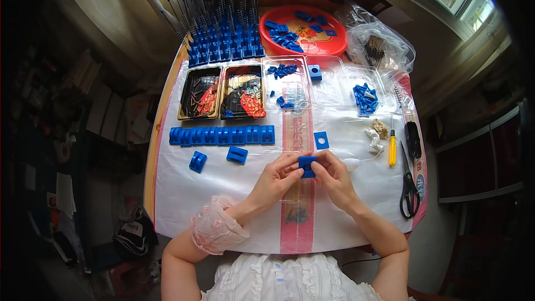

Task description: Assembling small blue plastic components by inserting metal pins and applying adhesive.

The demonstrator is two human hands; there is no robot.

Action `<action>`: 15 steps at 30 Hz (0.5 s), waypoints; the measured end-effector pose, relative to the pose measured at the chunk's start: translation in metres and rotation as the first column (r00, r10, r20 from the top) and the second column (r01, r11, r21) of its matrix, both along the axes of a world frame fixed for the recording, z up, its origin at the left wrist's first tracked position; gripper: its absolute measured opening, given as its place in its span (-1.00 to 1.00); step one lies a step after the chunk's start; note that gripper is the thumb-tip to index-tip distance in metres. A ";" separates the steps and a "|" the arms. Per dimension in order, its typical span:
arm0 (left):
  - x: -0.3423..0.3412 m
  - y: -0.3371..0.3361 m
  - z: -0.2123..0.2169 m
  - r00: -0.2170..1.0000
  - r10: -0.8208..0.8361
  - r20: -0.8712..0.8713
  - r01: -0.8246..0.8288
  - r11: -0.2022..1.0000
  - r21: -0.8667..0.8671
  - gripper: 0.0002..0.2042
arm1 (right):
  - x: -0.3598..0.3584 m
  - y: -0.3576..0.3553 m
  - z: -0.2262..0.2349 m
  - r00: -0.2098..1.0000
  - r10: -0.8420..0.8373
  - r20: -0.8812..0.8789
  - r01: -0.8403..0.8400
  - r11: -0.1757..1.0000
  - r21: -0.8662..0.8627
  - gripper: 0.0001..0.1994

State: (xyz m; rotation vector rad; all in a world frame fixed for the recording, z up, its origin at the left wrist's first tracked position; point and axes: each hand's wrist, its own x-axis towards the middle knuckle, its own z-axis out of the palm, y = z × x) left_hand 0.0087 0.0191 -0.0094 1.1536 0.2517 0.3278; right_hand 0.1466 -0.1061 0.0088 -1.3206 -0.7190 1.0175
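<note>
Between my two hands, over the table's middle, is a small blue square plastic part (307, 164). My left hand (278, 176) pinches its left side with thumb and fingers. On the other side my right hand (332, 175) grips it, the thumb across its face. The fingers cover much of the part, so its underside is hidden. Just beyond my hands lies a flat blue square plate with a round hole (321, 140). Two loose blue brackets, one tilted (198, 161) and one flatter (237, 155), rest to the left, below a row of similar blue brackets (222, 135).
Behind stand black trays of screws (199, 93) and nuts (243, 92), and clear trays with blue pieces (365, 99). A red basin (304, 30) and blue assemblies with upright springs (223, 28) fill the back. At right lie a yellow-handled screwdriver (392, 150) and black scissors (409, 195).
</note>
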 end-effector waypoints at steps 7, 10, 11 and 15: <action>0.002 -0.004 -0.005 0.997 -0.061 -0.046 0.066 0.992 0.110 -0.59 | 0.005 -0.007 -0.013 0.998 -0.017 -0.068 0.021 0.999 0.047 -0.90; 0.001 -0.004 -0.006 0.994 -0.072 -0.085 0.081 0.991 0.104 -0.59 | 0.005 -0.006 -0.015 0.995 -0.020 -0.096 0.024 0.999 0.035 -0.91; 0.001 -0.005 -0.003 0.993 -0.065 -0.096 0.074 0.993 0.096 -0.59 | 0.006 -0.006 -0.014 0.994 -0.021 -0.104 0.025 0.999 0.035 -0.91; 0.000 -0.004 0.002 0.981 -0.082 -0.175 0.104 0.987 0.123 -0.59 | 0.007 -0.006 -0.014 0.995 -0.023 -0.101 0.027 0.999 0.038 -0.91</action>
